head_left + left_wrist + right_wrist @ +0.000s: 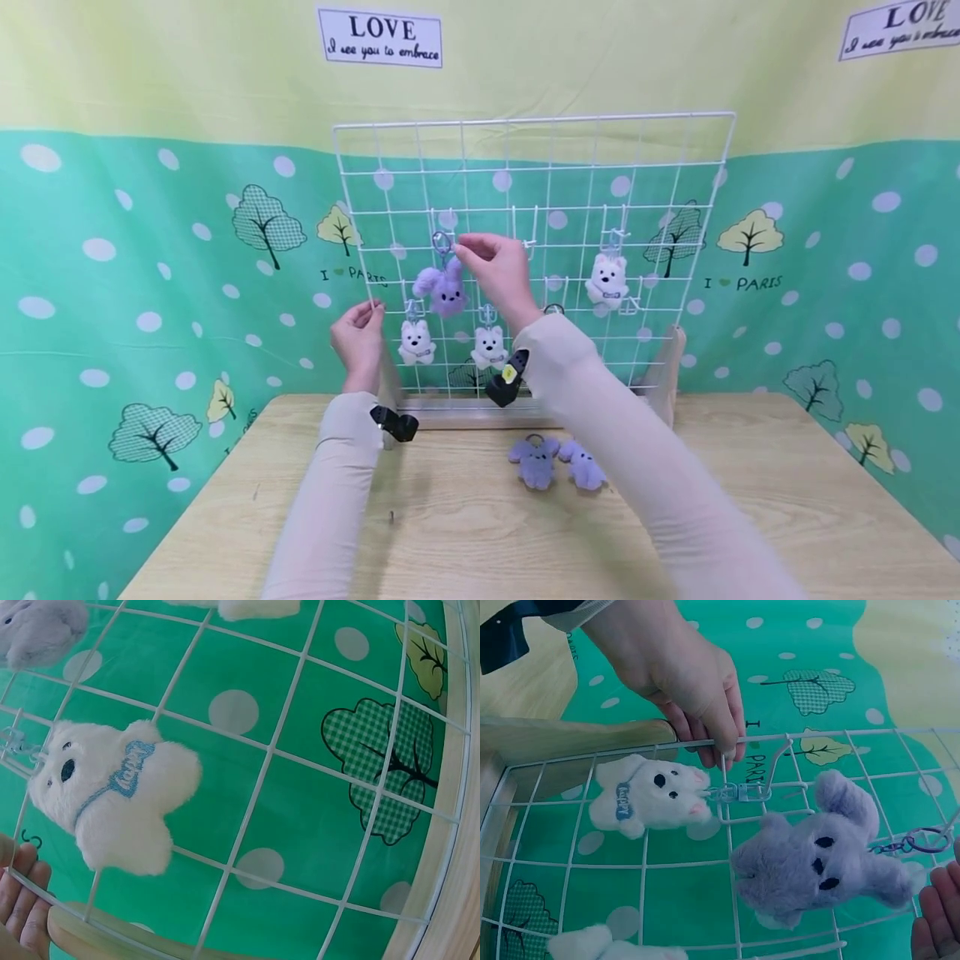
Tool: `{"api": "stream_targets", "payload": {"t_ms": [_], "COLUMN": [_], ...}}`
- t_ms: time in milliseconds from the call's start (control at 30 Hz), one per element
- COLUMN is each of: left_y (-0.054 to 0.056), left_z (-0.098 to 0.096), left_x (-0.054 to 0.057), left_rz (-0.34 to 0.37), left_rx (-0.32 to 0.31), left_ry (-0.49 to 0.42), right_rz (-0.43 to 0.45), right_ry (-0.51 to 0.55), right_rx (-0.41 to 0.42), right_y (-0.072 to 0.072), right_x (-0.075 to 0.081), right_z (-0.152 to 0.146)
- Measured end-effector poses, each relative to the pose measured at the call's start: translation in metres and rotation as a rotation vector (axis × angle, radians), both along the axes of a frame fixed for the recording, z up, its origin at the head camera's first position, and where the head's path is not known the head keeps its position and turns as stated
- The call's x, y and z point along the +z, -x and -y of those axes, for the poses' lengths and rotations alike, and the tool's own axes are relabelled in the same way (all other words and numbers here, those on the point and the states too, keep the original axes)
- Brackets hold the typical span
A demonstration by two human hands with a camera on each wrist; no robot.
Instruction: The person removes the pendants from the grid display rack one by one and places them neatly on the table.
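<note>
My left hand (358, 340) grips the left edge of the white wire grid rack (534, 122), thumb in front and fingers behind. A purple long-eared plush keychain (448, 298) hangs at the rack's upper left. At its metal ring (442, 242), my right hand (498, 271) pinches with thumb and index finger; in the right wrist view only some fingers (937, 911) show at the edge. White plush dog keychains (416, 342) hang from hooks below and to the right, one (652, 796) close to the left hand.
Two purple plush keychains (537, 463) lie on the wooden table (450, 533) before the rack. Wooden feet (670, 367) support the rack at both sides. Hooks (628, 306) stick out from the grid. A patterned green and yellow curtain (135, 275) hangs behind.
</note>
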State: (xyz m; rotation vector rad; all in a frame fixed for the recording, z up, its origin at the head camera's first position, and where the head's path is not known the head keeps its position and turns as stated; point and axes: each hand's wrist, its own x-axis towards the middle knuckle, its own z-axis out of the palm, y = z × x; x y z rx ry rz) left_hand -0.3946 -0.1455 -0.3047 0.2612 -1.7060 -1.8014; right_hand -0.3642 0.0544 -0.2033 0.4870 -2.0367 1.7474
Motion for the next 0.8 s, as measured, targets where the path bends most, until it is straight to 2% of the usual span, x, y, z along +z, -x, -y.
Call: {"api": "stream_targets", "payload": {"t_ms": [300, 600, 800], "left_y": [0.001, 0.002, 0.001], "left_z": [0.002, 0.001, 0.003], "left_x": [-0.002, -0.003, -0.004], "left_rz": [-0.014, -0.028, -0.020], "left_rx": [0.005, 0.010, -0.003], "left_ry": [0.009, 0.026, 0.019], "right_rz": [-0.033, -0.038, -0.072], "right_ry": [-0.023, -0.027, 0.014], "right_rx": [-0.045, -0.022, -0.003], "right_y": [0.012, 0.014, 0.018], "right_x": [0.000, -0.005, -0.012], "right_z": [0.014, 0.017, 0.021]}}
